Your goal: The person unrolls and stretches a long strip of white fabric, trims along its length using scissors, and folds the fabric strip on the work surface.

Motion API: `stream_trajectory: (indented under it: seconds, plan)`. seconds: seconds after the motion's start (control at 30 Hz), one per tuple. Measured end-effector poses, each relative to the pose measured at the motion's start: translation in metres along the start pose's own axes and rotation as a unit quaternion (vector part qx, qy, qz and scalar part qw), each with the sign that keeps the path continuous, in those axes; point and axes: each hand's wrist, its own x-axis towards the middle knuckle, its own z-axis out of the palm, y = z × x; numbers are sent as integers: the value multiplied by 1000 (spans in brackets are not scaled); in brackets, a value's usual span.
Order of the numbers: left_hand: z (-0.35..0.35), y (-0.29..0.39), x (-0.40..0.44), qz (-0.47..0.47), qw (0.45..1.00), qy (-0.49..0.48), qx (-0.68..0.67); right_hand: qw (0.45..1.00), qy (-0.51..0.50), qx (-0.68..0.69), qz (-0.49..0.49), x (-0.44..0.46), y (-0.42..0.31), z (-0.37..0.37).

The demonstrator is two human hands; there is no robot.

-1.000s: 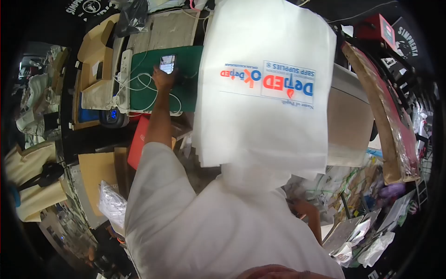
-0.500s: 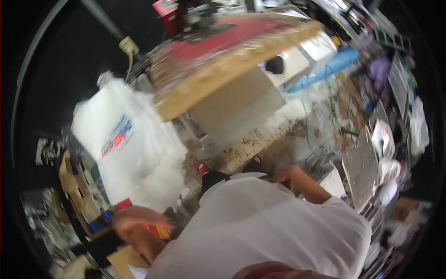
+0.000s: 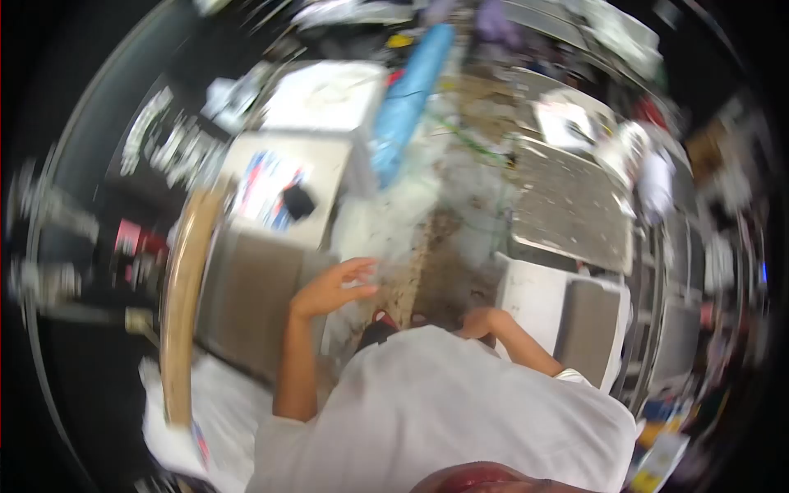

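Note:
My left hand (image 3: pixel 333 289) is held out in front of me with the fingers stretched and apart, nothing in it. Just left of it stands a brown-grey panel or box side (image 3: pixel 251 300), close to the wood-coloured edge of a worktop (image 3: pixel 182 312). My right hand (image 3: pixel 478 323) hangs low by my waist, beside a white box (image 3: pixel 534 292). Blur smears its fingers, and I see no object in it.
A long blue wrapped roll (image 3: pixel 411 99) lies ahead, next to white boxes (image 3: pixel 325 94). Cloudy plastic sheeting (image 3: pixel 378 226) covers part of the floor. On the right is a scuffed grey board (image 3: pixel 571 201); a white plastic sack (image 3: pixel 234 411) sits at lower left.
My view has swung to the right, so the worktop and white sack now sit at the left. My left hand has come up and forward. The right hand stays near my waist.

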Motion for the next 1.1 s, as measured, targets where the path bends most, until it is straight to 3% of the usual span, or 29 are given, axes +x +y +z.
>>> stream_trajectory:
  seconds: [0.03, 0.17, 0.23, 0.3, 0.37, 0.4, 0.43, 0.47, 0.5, 0.57, 0.63, 0.67, 0.7, 0.9, 0.97, 1.0, 1.07, 1.1]
  plan:
    - [-12, -3, 23, -31, 999, 2, -14, 1000, 1, -8, 9, -6, 8, -1]
    - [-34, -38, 123, -27, 998, -1, -48, 995, 90, 29, 25, -11, 42, 11]
    - [-28, -58, 172, -11, 996, -33, -86, 991, 83, 91, 56, -42, 32, -10]
    - [-25, -112, 231, -99, 977, -33, -184, 991, 87, 86, 47, -20, 44, -13]
    - [-29, -239, 290, -181, 967, -29, -176, 983, 130, 111, 60, -13, 40, -26]
    - [-28, -258, 293, -230, 970, -80, -25, 982, 147, 103, 66, -12, 36, -32]
    - [-41, -327, 314, -182, 944, -237, 137, 976, 159, 126, 79, -16, 31, -38]
    - [-43, -353, 325, -187, 851, -406, 278, 969, 179, 145, 88, -19, 26, -44]
    - [-41, -359, 332, -133, 718, -568, 380, 961, 200, 164, 97, -23, 23, -51]
    - [-40, -335, 330, -232, 817, -422, 316, 944, 223, 215, 116, -38, 20, -57]
    - [-31, -292, 335, -268, 859, -354, 254, 885, 331, 301, 126, -44, 23, -53]
    - [-24, -269, 337, -278, 873, -324, 234, 859, 286, 397, 152, -53, 23, -58]
    - [-26, -266, 348, -288, 878, -311, 223, 837, 285, 436, 170, -61, 20, -63]
    - [-54, -247, 434, -320, 899, -230, 188, 864, 337, 340, 153, -24, 88, -99]
    - [-61, -240, 460, -312, 909, -200, 192, 834, 437, 314, 123, -22, 117, -128]
    - [-66, -235, 469, -294, 925, -175, 167, 836, 438, 311, 113, -13, 135, -144]
    - [-84, -219, 478, -274, 943, -133, 134, 828, 420, 323, 184, 25, 174, -177]
    - [-87, -213, 478, -272, 944, -124, 141, 827, 425, 324, 174, 51, 189, -188]
